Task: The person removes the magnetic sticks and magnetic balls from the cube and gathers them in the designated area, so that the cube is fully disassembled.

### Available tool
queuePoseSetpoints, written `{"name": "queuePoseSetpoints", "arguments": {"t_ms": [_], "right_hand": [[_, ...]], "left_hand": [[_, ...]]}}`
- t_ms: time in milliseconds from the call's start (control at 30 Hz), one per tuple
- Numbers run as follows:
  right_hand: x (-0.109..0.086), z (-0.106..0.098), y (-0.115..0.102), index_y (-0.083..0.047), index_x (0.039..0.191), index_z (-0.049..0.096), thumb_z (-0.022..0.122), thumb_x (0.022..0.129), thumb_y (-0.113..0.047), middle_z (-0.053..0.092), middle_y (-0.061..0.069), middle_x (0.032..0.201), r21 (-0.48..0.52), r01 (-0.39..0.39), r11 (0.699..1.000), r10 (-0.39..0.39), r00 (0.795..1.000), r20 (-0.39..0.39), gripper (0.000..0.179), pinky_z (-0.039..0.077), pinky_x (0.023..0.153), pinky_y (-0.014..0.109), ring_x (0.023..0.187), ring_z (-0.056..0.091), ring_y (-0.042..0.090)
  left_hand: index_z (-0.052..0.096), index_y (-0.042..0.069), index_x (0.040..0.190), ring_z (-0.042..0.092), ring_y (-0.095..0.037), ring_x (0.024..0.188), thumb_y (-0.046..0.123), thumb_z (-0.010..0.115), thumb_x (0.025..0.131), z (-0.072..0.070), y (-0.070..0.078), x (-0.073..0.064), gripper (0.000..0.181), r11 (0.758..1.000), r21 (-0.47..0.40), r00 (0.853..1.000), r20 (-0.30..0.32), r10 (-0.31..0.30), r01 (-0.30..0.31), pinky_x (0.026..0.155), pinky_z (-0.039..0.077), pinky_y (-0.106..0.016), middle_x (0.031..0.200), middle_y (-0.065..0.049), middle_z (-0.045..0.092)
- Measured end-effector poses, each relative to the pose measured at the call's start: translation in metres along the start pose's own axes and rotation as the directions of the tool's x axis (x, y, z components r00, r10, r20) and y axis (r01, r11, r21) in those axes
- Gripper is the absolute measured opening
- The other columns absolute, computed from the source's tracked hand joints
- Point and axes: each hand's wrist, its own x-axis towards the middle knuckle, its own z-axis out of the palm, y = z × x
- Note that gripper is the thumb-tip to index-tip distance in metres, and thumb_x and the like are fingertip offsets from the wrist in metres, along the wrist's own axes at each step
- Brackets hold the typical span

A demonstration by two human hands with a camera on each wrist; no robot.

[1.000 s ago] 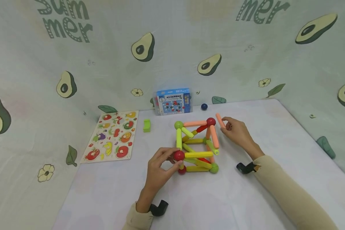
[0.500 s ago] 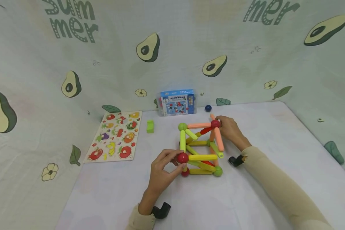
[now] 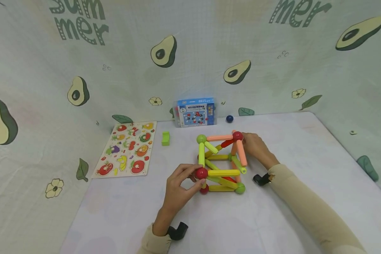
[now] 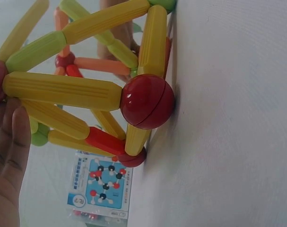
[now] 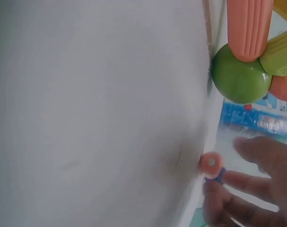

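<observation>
On the table stands a frame of coloured rods and balls, magnetic-looking; a yellow rod [image 3: 223, 173] runs along its upper front. My left hand [image 3: 179, 187] pinches the red ball [image 3: 201, 173] at the frame's upper front left corner, thumb below and fingers above. Past the upper back right red ball [image 3: 237, 136] reaches my right hand [image 3: 255, 146], its fingertips hidden in the head view. From the right wrist, the right hand [image 5: 261, 184] has thumb and fingers spread, with a loose orange rod [image 5: 211, 163] seen end-on between them. A green ball [image 5: 241, 74] is close by.
A fruit puzzle board [image 3: 125, 150] lies at the left, and a light green block [image 3: 165, 138] beside it. At the back stand a blue and white toy box [image 3: 195, 113] and a dark blue ball [image 3: 229, 119]. Printed cloth hangs behind the table.
My right hand has carried the orange rod leftward behind the frame's red ball, and its thumb and fingers now stand apart from it. The left hand keeps its grip on the front ball.
</observation>
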Motion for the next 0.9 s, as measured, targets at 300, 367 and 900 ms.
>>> {"name": "queuePoseSetpoints", "arguments": {"t_ms": [300, 367, 900], "right_hand": [[-0.04, -0.021, -0.003, 0.0, 0.12, 0.064, 0.06, 0.101, -0.023, 0.069, 0.014, 0.097, 0.124, 0.093, 0.988, -0.068, 0.979, -0.194, 0.03, 0.053, 0.068, 0.038, 0.083, 0.063, 0.027], [-0.051, -0.025, -0.006, -0.002, 0.12, 0.064, 0.059, 0.102, -0.026, 0.069, 0.011, 0.097, 0.184, 0.109, 0.977, -0.067, 0.974, -0.218, 0.031, 0.053, 0.07, 0.037, 0.083, 0.066, 0.028], [-0.1, -0.022, -0.036, -0.011, 0.139, 0.049, 0.063, 0.1, -0.035, 0.072, 0.007, 0.11, 0.546, 0.12, 0.829, -0.026, 0.984, -0.177, 0.048, 0.054, 0.081, 0.025, 0.087, 0.068, 0.023]], "left_hand": [[0.069, 0.015, 0.126, 0.062, -0.012, 0.089, 0.017, 0.082, 0.085, 0.001, -0.002, -0.001, 0.043, 1.0, -0.019, 1.0, -0.005, 0.009, -0.009, 0.072, 0.058, -0.027, 0.113, 0.001, 0.063], [0.069, 0.015, 0.125, 0.062, -0.012, 0.089, 0.016, 0.083, 0.085, 0.0, -0.002, 0.0, 0.043, 1.0, -0.023, 1.0, -0.006, 0.008, -0.008, 0.072, 0.058, -0.027, 0.113, 0.001, 0.063], [0.068, 0.016, 0.128, 0.062, -0.012, 0.09, 0.024, 0.081, 0.087, -0.001, 0.0, 0.0, 0.044, 1.0, -0.011, 1.0, 0.007, -0.023, 0.023, 0.074, 0.059, -0.029, 0.114, 0.001, 0.063]]}}
